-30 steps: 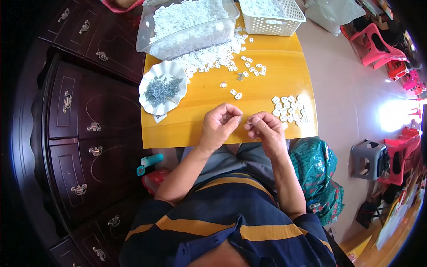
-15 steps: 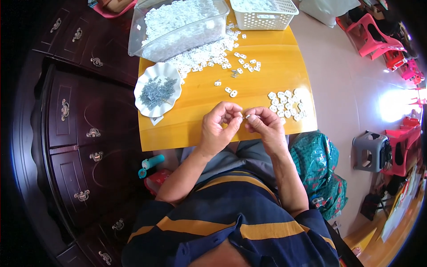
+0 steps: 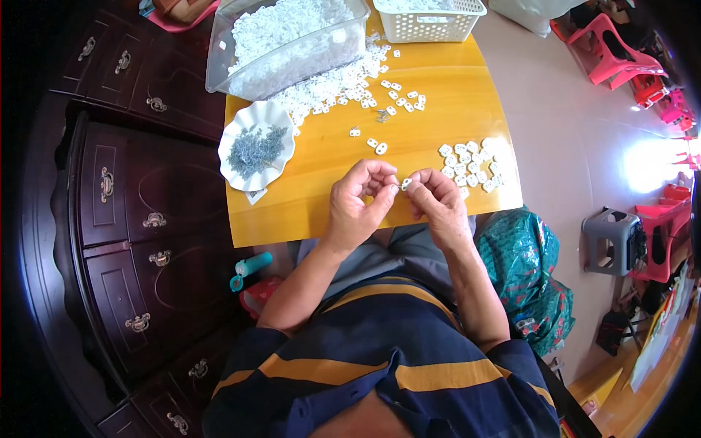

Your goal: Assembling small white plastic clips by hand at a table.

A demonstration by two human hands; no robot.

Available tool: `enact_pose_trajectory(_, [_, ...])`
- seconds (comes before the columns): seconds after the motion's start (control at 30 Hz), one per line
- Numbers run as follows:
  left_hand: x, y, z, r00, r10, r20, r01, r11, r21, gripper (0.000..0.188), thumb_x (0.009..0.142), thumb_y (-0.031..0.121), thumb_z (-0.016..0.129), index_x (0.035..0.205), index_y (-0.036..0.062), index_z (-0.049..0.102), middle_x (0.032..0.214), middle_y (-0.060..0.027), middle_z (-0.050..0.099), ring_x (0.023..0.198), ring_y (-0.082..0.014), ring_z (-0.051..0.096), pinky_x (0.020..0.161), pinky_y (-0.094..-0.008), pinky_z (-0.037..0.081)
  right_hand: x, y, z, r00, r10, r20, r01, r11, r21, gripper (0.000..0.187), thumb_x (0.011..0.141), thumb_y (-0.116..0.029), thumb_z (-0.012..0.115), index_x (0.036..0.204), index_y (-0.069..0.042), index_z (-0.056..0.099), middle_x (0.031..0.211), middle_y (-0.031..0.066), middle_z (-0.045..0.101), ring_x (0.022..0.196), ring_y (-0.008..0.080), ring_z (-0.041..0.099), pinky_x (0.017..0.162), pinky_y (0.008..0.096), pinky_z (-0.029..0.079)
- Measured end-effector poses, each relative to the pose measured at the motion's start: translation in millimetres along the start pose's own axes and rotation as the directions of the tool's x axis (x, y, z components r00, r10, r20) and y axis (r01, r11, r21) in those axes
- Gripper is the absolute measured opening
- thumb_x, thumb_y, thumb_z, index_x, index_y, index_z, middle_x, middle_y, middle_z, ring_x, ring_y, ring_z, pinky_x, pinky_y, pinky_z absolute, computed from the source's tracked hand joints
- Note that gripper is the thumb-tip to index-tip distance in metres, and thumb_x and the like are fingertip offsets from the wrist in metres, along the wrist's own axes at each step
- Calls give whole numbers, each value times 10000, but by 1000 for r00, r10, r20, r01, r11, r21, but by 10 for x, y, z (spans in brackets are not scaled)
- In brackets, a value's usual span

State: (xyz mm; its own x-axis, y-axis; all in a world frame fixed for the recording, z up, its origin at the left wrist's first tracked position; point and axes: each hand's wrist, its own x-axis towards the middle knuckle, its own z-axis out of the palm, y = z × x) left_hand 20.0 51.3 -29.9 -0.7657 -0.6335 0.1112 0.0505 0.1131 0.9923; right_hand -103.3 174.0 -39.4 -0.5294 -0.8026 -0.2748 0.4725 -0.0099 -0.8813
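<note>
Above the table's near edge, my right hand (image 3: 439, 203) pinches a small white plastic piece with two holes (image 3: 406, 184) between thumb and forefinger. My left hand (image 3: 361, 203) is closed in a pinch right beside it; whatever its fingertips hold is too small to make out. Just beyond the hands lie two loose white pieces (image 3: 377, 146), and a third (image 3: 355, 132) sits a bit farther left. A small cluster of metal pins (image 3: 381, 115) lies past them. To the right, several white pieces (image 3: 471, 166) are grouped on the wooden table (image 3: 328, 164).
A scalloped white dish (image 3: 266, 109) at the left bears a heap of grey metal bits (image 3: 255, 150). At the back stand a clear bin (image 3: 307, 77) full of white pieces, a spilled pile (image 3: 336, 89) and a white basket (image 3: 431, 29). Green bag (image 3: 515, 252) by my right knee.
The white piece in my right fingers now shows more of its holed face between the hands. Both hands stay nearly in place; the whole view has shifted slightly.
</note>
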Motion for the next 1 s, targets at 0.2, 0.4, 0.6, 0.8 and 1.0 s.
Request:
enact_pose_trajectory(0.2, [-7, -3, -17, 1000, -12, -5, 12, 1000, -3, 218, 924, -48, 659, 1131, -3, 609, 983, -23, 656, 875, -60, 622, 811, -217, 517, -3, -21, 30, 1000, 12, -3, -13, 997, -76, 107, 986, -153, 646, 982, -47, 639, 812, -15, 632, 654, 43, 542, 591, 203, 446])
enact_pose_trajectory(0.4, [-5, -10, -13, 1000, -11, -4, 11, 1000, -4, 224, 922, -55, 658, 1135, -6, 609, 983, -24, 655, 876, -60, 622, 813, -215, 518, -12, -30, 27, 1000, 2, -11, -4, 995, -95, 109, 979, -154, 646, 951, -49, 646, 805, -16, 632, 637, 41, 531, 587, 199, 439])
enact_pose_trajectory(0.6, [2, -25, -16, 1000, -6, -6, 6, 999, 41, 229, 916, -55, 666, 1134, -7, 615, 975, -24, 658, 870, -59, 624, 803, -213, 521, -18, -38, 34, 1000, 3, -14, -5, 994, -111, 103, 977, -150, 649, 942, -52, 647, 809, -26, 633, 638, 31, 524, 582, 196, 434])
enact_pose_trajectory(0.8, [20, 17, -6, 999, 45, -2, -45, 992, 122, 235, 905, -63, 670, 1126, -1, 622, 942, -19, 668, 839, -58, 635, 775, -214, 528, -6, -9, 18, 1000, -28, -12, 26, 990, -138, 89, 976, -123, 654, 937, -43, 644, 793, -38, 622, 637, 21, 512, 570, 185, 419])
enact_pose_trajectory(1.0, [38, 14, 48, 992, 123, -41, -116, 981, 153, 252, 871, -77, 671, 1105, -1, 615, 863, -58, 696, 762, -102, 687, 704, -253, 558, 10, 60, 36, 996, -76, -50, 67, 982, -175, 106, 968, -91, 665, 919, 1, 649, 718, -58, 582, 603, 10, 500, 534, 182, 395])
